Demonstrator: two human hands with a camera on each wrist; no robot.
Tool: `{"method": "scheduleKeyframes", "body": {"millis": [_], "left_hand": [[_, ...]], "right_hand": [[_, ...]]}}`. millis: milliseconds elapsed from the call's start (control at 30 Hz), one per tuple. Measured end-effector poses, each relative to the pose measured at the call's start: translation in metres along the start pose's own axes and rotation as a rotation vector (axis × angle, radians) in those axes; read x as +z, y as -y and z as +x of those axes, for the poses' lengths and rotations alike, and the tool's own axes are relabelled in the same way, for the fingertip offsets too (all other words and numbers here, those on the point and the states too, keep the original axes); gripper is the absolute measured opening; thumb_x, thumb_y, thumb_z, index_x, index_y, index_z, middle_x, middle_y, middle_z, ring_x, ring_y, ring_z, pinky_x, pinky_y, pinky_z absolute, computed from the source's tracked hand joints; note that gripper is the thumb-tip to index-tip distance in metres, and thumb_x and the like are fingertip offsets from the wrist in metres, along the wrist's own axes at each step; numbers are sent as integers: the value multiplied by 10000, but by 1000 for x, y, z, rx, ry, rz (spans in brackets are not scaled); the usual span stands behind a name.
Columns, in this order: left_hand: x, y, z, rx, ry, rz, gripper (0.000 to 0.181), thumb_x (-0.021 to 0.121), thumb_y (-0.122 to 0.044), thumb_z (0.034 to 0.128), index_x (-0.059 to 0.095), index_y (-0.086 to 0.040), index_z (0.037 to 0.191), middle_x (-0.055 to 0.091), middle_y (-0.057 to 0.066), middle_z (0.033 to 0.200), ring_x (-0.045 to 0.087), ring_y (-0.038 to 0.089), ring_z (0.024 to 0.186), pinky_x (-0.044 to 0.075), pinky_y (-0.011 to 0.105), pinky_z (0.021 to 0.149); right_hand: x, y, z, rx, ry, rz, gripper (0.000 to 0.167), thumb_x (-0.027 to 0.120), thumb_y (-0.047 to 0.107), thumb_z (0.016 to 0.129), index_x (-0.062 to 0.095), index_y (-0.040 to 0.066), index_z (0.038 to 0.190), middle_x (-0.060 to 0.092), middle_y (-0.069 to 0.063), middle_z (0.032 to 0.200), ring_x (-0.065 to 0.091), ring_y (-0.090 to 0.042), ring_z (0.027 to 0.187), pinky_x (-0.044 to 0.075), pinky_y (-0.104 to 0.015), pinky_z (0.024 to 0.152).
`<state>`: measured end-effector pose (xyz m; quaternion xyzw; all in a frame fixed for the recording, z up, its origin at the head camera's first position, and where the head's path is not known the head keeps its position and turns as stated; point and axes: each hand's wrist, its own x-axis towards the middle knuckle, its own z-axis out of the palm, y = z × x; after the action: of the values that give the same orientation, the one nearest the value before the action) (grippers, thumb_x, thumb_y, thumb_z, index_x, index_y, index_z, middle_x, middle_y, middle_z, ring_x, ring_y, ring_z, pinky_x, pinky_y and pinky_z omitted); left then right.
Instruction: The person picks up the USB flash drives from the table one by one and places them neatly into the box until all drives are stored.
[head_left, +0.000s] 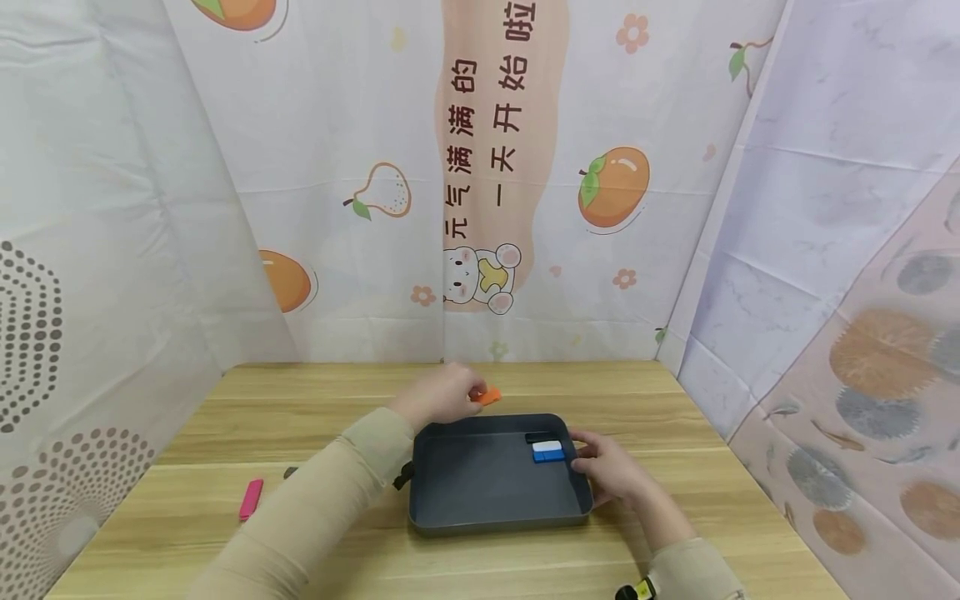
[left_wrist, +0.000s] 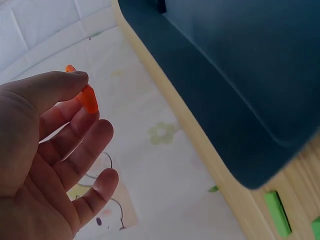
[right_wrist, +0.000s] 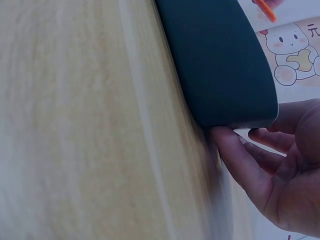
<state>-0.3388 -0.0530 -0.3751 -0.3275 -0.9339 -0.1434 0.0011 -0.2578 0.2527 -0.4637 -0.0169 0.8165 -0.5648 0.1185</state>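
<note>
My left hand (head_left: 444,396) is raised beyond the far rim of a dark grey rectangular tray (head_left: 487,492). It pinches a small, flat orange piece (left_wrist: 89,98) between thumb and forefinger, the other fingers loosely bent. At the tray's right side, my right hand (head_left: 611,468) grips the wall; the right wrist view shows its thumb (right_wrist: 235,150) against the tray's end. Inside the tray, near the far right corner, a black piece (head_left: 538,437), a white piece (head_left: 547,447) and a blue piece (head_left: 548,457) lie side by side.
A pink piece (head_left: 251,500) lies on the wooden table (head_left: 195,450) to the left. Close to my left sleeve sits a dark piece (head_left: 290,472), partly hidden. The left wrist view shows a green piece (left_wrist: 278,213) beside the tray. A printed curtain (head_left: 360,275) hangs behind the table.
</note>
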Motion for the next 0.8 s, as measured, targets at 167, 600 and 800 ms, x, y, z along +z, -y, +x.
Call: {"method": "scheduleKeyframes", "body": {"millis": [167,600,800], "left_hand": [[6,-7,6,45,-3,29,64,765,-202,918,760,-159,965,651,-76,846,577,128,754,513,290,741],[33,-22,28,90,73,-33,133,771,-206,919,766,-146,1037,668,-74,908,585,111,815,524,283,803],[44,-31,36,92,93,-26,96,767,-209,919,763,-149,994,637,-92,844,570,114,772,492,268,747]], "right_hand": [[-1,-2,1,-4,0,0,573,585,-24,971,434,37,1521,589,-257,1245,660,-340,956,570,-549,548],[-1,-2,2,-3,-13,-10,565,584,-22,969,449,46,1513,600,-243,1229,658,-339,965,571,-540,540],[-1,-2,1,6,-7,-2,565,581,-24,969,451,53,1513,594,-249,1235,660,-339,949,571,-540,540]]}}
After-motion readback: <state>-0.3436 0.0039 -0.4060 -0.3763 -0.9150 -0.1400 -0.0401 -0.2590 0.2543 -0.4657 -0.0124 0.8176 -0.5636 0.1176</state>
